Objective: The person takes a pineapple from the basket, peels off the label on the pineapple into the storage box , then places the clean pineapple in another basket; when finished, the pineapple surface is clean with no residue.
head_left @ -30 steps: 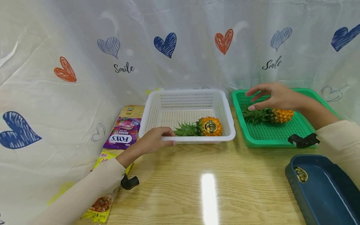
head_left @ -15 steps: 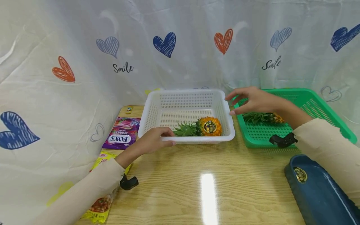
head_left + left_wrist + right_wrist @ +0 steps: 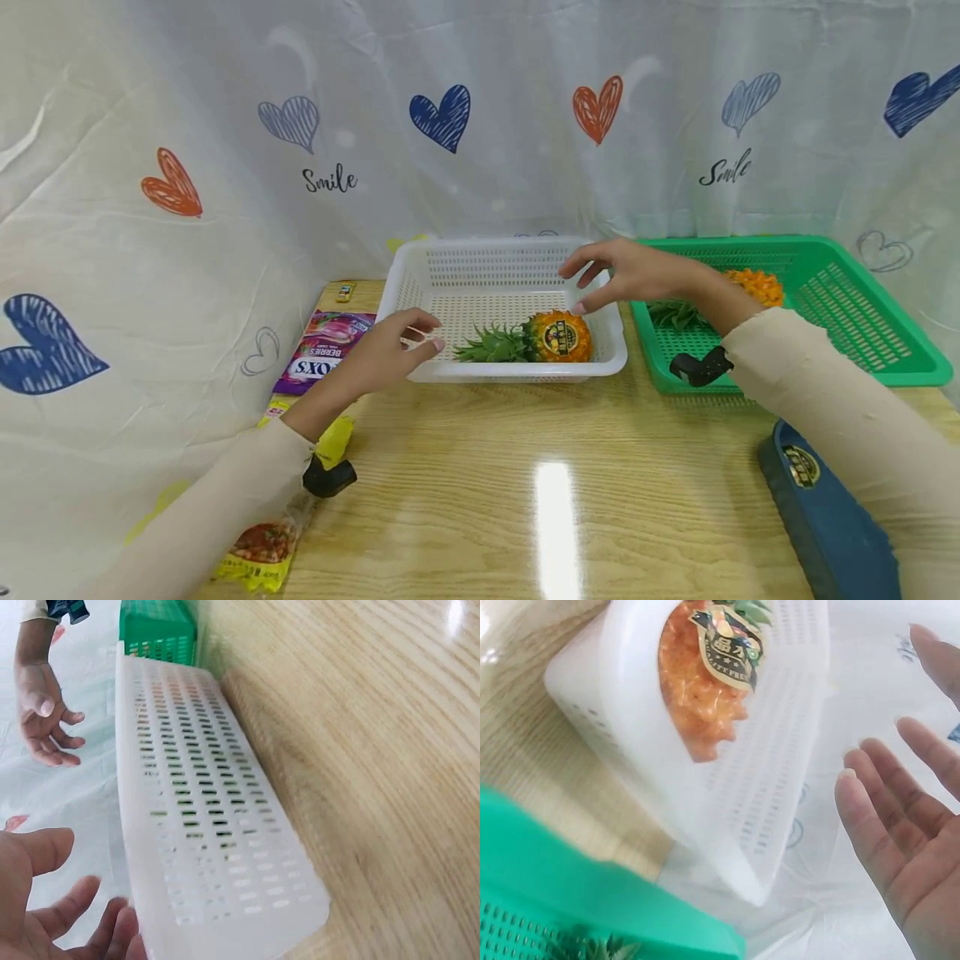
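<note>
A white perforated basket [image 3: 480, 304] stands at the back of the table and holds a pineapple [image 3: 566, 337] with a dark round label, its leaves toward the left. Over the basket's front left corner hovers my left hand [image 3: 382, 350], fingers loosely bent and nothing between them. My right hand [image 3: 637, 271] hangs above the basket's right side near the pineapple, thumb and fingers spread apart. In the right wrist view that hand [image 3: 911, 817] is free of any object. To the right, a green basket [image 3: 862, 317] holds a second pineapple [image 3: 757, 287], partly hidden by my right forearm.
A dark blue tray [image 3: 832, 517] with a label sits at front right, partly covered by my right sleeve. At left lie a purple FOX'S candy bag [image 3: 318, 350], a yellow food packet [image 3: 262, 546] and a tiny yellow item [image 3: 346, 292]. A printed curtain rises behind.
My right hand has moved left, from over the green basket to the white basket's right side. My left hand has come off the white basket's front rim, slightly up and left.
</note>
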`<state>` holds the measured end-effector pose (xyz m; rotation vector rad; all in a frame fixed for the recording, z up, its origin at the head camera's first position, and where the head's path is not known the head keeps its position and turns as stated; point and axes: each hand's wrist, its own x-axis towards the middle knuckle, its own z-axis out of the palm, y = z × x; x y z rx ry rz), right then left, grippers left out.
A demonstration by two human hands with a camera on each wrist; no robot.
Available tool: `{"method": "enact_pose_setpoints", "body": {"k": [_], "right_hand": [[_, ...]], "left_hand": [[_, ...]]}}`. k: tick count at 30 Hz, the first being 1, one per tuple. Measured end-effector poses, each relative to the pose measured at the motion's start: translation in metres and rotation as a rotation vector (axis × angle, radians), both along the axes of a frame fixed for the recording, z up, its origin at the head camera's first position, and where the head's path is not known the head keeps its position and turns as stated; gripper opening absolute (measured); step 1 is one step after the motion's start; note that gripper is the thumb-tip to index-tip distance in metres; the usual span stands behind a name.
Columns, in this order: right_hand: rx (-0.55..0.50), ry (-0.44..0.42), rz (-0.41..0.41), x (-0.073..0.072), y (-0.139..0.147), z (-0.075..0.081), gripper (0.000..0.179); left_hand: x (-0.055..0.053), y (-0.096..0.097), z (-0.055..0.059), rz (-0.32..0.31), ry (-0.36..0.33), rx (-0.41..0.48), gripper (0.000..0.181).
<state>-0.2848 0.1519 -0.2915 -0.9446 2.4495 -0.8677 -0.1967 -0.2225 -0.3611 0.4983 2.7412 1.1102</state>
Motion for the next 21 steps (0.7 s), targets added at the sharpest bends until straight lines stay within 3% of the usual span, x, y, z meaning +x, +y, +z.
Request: {"method": "enact_pose_setpoints", "body": {"k": [6,13,21], "right_hand": [[0.021,0.000,0.010,-0.011,-0.008,-0.005,0.055],[0.028,-0.042,-0.026,-0.023,-0.009,-0.012,0.062],[0.085,-0.057,-0.024,-0.031,-0.011,-0.018,0.065]], "left_hand": [[-0.009,-0.016,0.003,0.130,0.073,-0.032,0.054],[-0.020,-0.028,-0.002,0.238,0.108,-0.071,0.062],[-0.023,-0.036,-0.007,0.287,-0.024,-0.072,0.064]]}}
